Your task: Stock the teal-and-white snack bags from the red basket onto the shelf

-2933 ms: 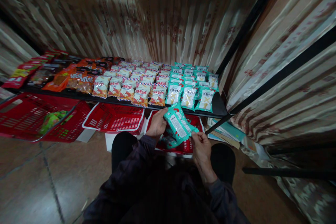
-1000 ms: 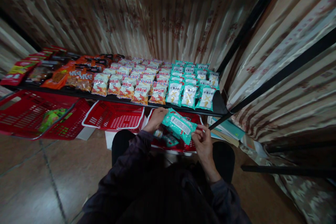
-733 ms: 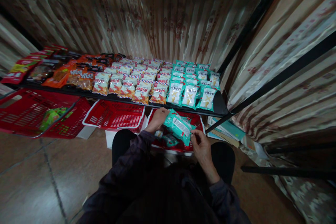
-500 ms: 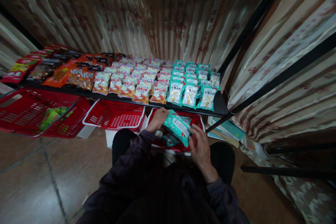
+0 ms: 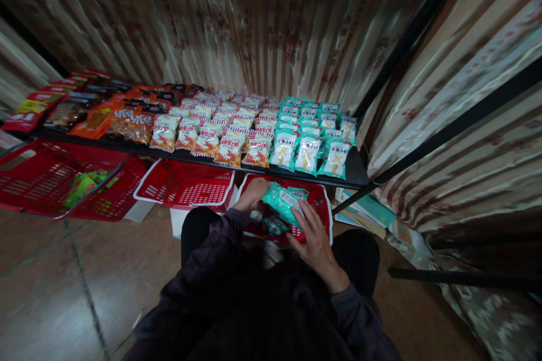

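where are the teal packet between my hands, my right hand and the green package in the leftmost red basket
Teal packet (image 5: 279, 199), head view: middle of its upward face.
Right hand (image 5: 315, 242), head view: back of the hand.
Green package (image 5: 83, 188), head view: middle of its visible surface.

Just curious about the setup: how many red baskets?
3: left basket, middle basket, and right basket by the hands, all near the shelf. More may be hidden.

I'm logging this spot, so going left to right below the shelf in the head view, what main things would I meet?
Handled red basket, white-rimmed red basket, left hand, teal snack bag, right hand.
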`<state>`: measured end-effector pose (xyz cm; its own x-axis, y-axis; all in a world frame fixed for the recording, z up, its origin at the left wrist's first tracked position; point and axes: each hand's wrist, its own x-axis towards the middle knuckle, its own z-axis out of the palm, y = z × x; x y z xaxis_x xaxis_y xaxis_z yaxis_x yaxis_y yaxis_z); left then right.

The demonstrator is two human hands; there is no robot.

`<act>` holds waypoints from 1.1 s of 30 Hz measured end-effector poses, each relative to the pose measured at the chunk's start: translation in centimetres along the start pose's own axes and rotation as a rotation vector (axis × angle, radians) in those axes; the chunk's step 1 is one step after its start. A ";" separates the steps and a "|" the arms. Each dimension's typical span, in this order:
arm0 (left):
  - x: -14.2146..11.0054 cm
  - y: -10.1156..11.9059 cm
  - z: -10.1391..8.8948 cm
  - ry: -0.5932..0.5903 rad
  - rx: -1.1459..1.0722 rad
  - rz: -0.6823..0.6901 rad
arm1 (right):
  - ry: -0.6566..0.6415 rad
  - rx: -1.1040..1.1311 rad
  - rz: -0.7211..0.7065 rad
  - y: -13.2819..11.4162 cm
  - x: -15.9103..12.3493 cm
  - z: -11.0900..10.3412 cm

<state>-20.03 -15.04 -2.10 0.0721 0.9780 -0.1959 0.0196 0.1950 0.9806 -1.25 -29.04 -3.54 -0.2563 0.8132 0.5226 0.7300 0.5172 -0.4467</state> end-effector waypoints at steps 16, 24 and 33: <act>-1.5 2.0 0.8 -0.079 0.038 -0.149 | 0.288 0.481 0.678 0.5 0.6 0.3; -1.8 2.1 1.7 -0.009 -0.130 -0.058 | 0.425 1.029 1.048 0.6 1.4 0.6; -2.1 2.6 2.3 -0.062 -0.251 -0.110 | 0.382 1.183 1.123 0.2 1.5 0.9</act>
<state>-17.86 -16.73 0.86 0.1440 0.9449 -0.2939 -0.2160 0.3199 0.9225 -2.07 -27.53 -3.52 0.3148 0.8786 -0.3592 -0.4610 -0.1893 -0.8670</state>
